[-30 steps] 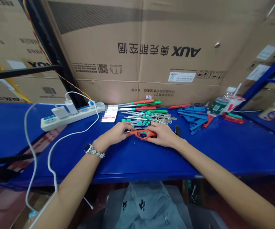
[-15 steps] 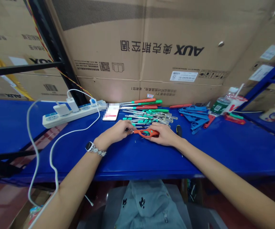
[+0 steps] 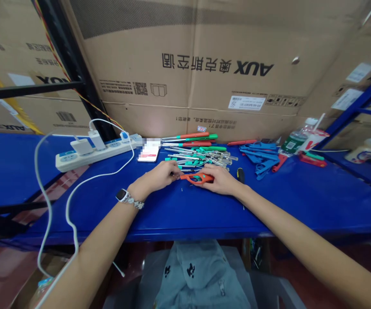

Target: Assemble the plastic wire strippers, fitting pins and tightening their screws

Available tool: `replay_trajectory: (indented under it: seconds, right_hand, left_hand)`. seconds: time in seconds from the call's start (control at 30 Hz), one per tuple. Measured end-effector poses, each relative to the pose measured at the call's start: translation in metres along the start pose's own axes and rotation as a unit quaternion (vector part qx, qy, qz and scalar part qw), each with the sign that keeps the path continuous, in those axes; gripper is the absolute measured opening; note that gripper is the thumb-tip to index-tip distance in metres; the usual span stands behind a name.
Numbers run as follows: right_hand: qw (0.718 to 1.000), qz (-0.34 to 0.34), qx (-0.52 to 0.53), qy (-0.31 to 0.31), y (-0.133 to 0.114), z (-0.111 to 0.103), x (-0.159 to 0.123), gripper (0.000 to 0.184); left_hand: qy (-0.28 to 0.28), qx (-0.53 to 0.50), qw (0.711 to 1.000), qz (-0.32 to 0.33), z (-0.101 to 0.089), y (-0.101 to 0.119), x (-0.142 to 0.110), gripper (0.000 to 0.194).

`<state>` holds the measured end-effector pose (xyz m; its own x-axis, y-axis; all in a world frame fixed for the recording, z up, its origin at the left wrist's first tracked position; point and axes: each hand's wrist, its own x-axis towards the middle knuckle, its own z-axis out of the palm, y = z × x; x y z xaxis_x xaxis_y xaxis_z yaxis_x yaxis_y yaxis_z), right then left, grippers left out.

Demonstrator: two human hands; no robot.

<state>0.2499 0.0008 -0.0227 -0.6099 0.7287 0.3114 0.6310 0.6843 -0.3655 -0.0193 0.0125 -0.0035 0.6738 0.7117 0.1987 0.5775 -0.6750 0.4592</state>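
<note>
An orange lighter casing [image 3: 194,178] with a trigger loop lies between my two hands, just above the blue tabletop. My right hand [image 3: 218,180] is closed around its wide end. The fingers of my left hand [image 3: 163,175] pinch at its narrow tip, where a small thin part shows but is too small to make out. Green shows inside the loop. Right behind my hands lies a pile of metal tubes with green and clear parts [image 3: 201,158]. Finished-looking long lighters with red and green handles [image 3: 193,136] lie at the back.
Left of the pile lie a phone [image 3: 149,151] and a white power strip [image 3: 98,153] with trailing cables. To the right are a screwdriver [image 3: 240,175], blue casings [image 3: 260,155], a bottle [image 3: 292,142] and a cup [image 3: 312,139]. A cardboard box [image 3: 185,94] stands behind.
The view shifts slightly. Both hands keep their hold on the orange lighter casing, with hardly any movement of the fingers.
</note>
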Motion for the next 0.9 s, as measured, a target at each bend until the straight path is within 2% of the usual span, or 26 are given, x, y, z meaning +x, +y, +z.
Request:
replay_trajectory:
  seconds: [0.17, 0.3, 0.37, 0.5, 0.7, 0.9]
  right_hand:
    - [0.999, 0.007, 0.024, 0.041, -0.007, -0.015, -0.001, 0.044]
    - [0.996, 0.069, -0.005, 0.053, -0.009, -0.029, -0.005, 0.056]
    - [0.996, 0.082, -0.021, 0.042, -0.009, -0.031, -0.007, 0.051]
    - [0.996, 0.058, -0.030, 0.056, -0.010, -0.029, -0.010, 0.040]
    - [0.992, 0.081, -0.049, 0.088, -0.006, -0.027, -0.011, 0.040]
    - [0.997, 0.020, -0.047, 0.059, -0.004, -0.015, -0.012, 0.037]
  left_hand:
    - [0.017, -0.008, 0.999, -0.027, 0.001, 0.006, -0.002, 0.019]
    - [0.013, -0.006, 0.999, -0.043, 0.000, 0.008, -0.002, 0.022]
    - [0.016, 0.002, 0.999, -0.045, 0.001, 0.009, -0.002, 0.025]
    - [0.023, 0.039, 0.998, -0.034, 0.006, 0.013, -0.001, 0.032]
    - [0.034, 0.060, 0.998, 0.009, 0.014, 0.013, 0.001, 0.026]
    - [0.020, 0.097, 0.994, 0.039, 0.012, 0.010, -0.001, 0.025]
